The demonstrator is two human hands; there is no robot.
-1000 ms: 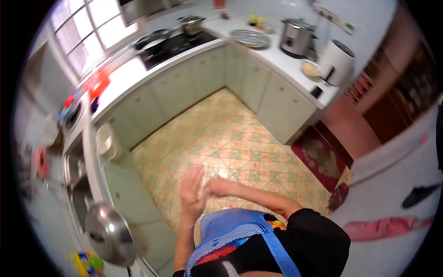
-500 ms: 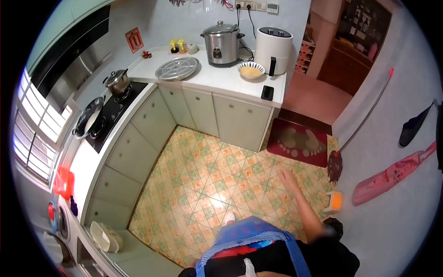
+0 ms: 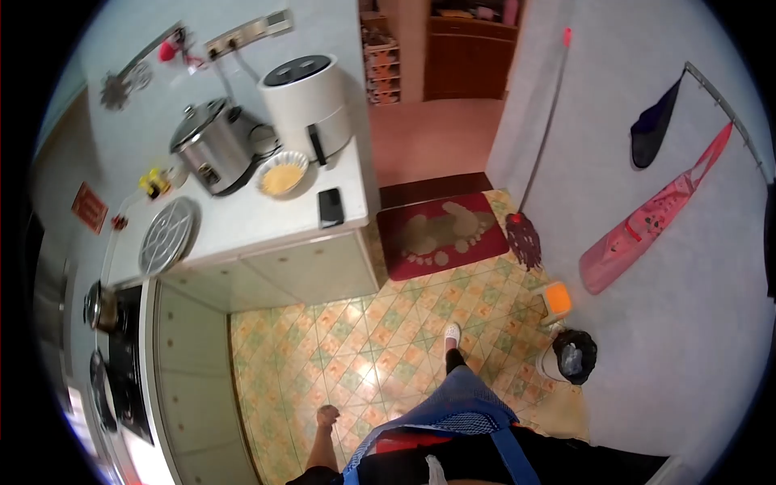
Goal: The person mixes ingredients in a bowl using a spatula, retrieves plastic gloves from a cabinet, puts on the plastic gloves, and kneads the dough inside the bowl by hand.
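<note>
My left hand [image 3: 327,416] hangs low at the lower left of the head view, over the tiled floor [image 3: 283,356]. Its fingers are curled in, and nothing shows in them. It touches nothing; the lower cabinets [image 3: 194,396] stand nearest to it on the left. My right hand is out of view. Below me are a blue apron [image 3: 469,396] and one foot in a white shoe [image 3: 452,333].
On the counter are a steel cooker [image 3: 214,149], a white air fryer [image 3: 307,105], a bowl [image 3: 283,175] and a phone [image 3: 331,208]. A red mat [image 3: 477,255] lies by the doorway. A mop [image 3: 524,238], an orange-topped stool [image 3: 558,299] and a bin [image 3: 553,362] line the right wall.
The view has turned right and come nearer the doorway. My right hand, open before, has left the picture. My left hand has come into view at the lower left.
</note>
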